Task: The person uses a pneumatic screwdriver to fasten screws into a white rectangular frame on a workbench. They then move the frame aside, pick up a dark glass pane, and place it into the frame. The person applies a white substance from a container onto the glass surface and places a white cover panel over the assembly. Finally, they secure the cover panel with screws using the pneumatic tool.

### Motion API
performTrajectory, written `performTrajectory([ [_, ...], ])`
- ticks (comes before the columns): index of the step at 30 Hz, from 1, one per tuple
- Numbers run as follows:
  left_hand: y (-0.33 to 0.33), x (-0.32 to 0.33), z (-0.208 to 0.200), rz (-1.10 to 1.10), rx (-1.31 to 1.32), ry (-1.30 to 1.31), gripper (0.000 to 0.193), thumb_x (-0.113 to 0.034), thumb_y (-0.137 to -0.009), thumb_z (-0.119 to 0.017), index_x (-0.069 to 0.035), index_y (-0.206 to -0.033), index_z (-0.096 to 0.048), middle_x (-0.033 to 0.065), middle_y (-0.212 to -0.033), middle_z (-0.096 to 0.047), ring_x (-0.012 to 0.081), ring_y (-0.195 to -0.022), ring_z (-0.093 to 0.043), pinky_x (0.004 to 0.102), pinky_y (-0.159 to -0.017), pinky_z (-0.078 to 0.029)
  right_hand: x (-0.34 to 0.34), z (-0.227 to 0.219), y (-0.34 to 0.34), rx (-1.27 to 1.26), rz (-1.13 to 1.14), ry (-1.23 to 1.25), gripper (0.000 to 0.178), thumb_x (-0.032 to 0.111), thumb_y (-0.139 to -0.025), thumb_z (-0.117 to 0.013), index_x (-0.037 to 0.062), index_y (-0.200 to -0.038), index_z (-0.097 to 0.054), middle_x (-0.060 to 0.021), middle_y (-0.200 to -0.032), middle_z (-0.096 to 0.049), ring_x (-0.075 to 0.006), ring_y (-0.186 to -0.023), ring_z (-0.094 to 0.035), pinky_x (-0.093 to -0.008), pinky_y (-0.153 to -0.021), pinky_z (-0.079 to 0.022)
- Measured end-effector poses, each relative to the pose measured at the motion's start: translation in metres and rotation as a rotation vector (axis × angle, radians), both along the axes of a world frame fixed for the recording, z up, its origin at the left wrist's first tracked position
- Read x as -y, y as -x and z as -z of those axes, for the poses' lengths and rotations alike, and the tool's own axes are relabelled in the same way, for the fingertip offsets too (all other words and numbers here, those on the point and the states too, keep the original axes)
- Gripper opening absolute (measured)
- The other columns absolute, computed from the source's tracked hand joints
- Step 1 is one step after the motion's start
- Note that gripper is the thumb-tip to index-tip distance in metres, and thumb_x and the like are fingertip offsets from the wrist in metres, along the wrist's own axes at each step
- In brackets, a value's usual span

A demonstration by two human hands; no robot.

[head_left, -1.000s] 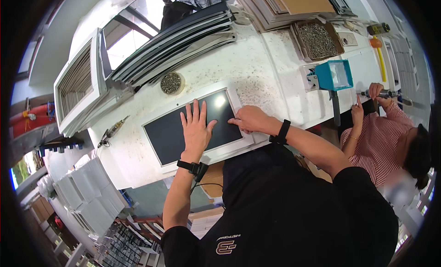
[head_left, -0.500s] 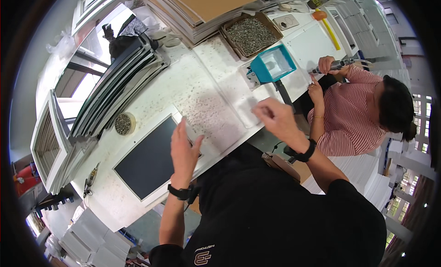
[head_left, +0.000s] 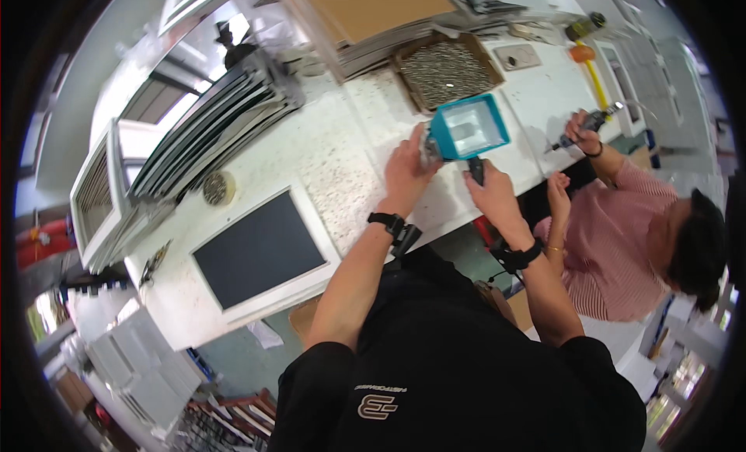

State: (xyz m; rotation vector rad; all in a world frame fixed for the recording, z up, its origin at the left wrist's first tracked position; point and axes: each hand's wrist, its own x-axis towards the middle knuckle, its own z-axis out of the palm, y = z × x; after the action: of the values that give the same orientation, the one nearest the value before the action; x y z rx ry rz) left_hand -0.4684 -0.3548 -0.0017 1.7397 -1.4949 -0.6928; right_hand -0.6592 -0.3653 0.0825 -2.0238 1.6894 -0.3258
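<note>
A teal box-shaped hopper tool (head_left: pixel 441 133) with a pale see-through window and a dark handle stands at the bench's right side. My right hand (head_left: pixel 494 194) is wrapped round its dark handle. Against the metal fitting on the tool's left side, my left hand (head_left: pixel 408 171) has its fingers curled; they partly hide that fitting. Left of my arms lies a white-framed dark panel (head_left: pixel 258 251), flat at the bench's front edge.
Small metal pieces fill a cardboard box (head_left: pixel 447 73) behind the tool, and a round tub (head_left: pixel 218 189) on the left. Curved dark frames (head_left: pixel 214 118) are stacked at the back left. At right, a co-worker in a striped shirt (head_left: pixel 618 254) holds a power tool (head_left: pixel 584 129).
Both hands have come to the teal hopper tool from open air. My left hand moved right, away from the panel. The co-worker's power tool has shifted, and the whole view has turned slightly.
</note>
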Motion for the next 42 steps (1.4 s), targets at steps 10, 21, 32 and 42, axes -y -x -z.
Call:
performTrajectory([
  [10,-0.005,-0.008,-0.006,0.015,0.016,-0.101,0.086,-0.037,-0.082,-0.082,-0.006,-0.15,-0.04,0.0201,-0.111,-0.066,0.0401,-0.104,-0.064,0.048,-0.089,-0.053,0.001,-0.093,-0.01,0.108,-0.049,-0.03,0.028,0.019,-0.093,-0.069,-0.0073,-0.103,-0.067,-0.0182,-0.076,-0.07,-0.0231,-0.068,-0.067,-0.0376,-0.065,-0.05],
  [21,-0.14,-0.247,-0.062,-0.409,-0.386,0.01,0.032,-0.012,-0.095,-0.068,-0.005,-0.126,-0.066,0.0161,-0.104,-0.071,0.0356,-0.096,-0.068,0.0447,-0.085,-0.054,-0.005,-0.079,-0.174,0.042,-0.967,-0.134,0.015,0.009,-0.072,-0.074,-0.0015,-0.074,-0.064,-0.0236,-0.069,-0.062,-0.0453,-0.066,-0.062,-0.0479,-0.059,-0.05],
  [32,-0.329,-0.404,0.006,-1.212,0.547,-0.08,0.041,-0.013,-0.097,-0.065,-0.006,-0.137,-0.061,0.0185,-0.129,-0.061,0.0374,-0.122,-0.054,0.0483,-0.107,-0.041,-0.026,-0.06,-0.27,-0.332,-1.084,-0.108,0.021,0.015,-0.079,-0.074,-0.0003,-0.075,-0.061,-0.0214,-0.065,-0.061,-0.0433,-0.062,-0.062,-0.0486,-0.059,-0.05],
  [42,-0.347,-0.399,0.027,-1.231,0.553,-0.173,0.047,-0.019,-0.098,-0.065,-0.009,-0.143,-0.058,0.0183,-0.128,-0.06,0.0365,-0.117,-0.054,0.0478,-0.102,-0.042,-0.037,-0.055,-0.284,-0.359,-1.094,-0.119,0.019,0.015,-0.08,-0.074,0.0013,-0.078,-0.062,-0.0198,-0.069,-0.063,-0.0418,-0.065,-0.064,-0.0479,-0.061,-0.051],
])
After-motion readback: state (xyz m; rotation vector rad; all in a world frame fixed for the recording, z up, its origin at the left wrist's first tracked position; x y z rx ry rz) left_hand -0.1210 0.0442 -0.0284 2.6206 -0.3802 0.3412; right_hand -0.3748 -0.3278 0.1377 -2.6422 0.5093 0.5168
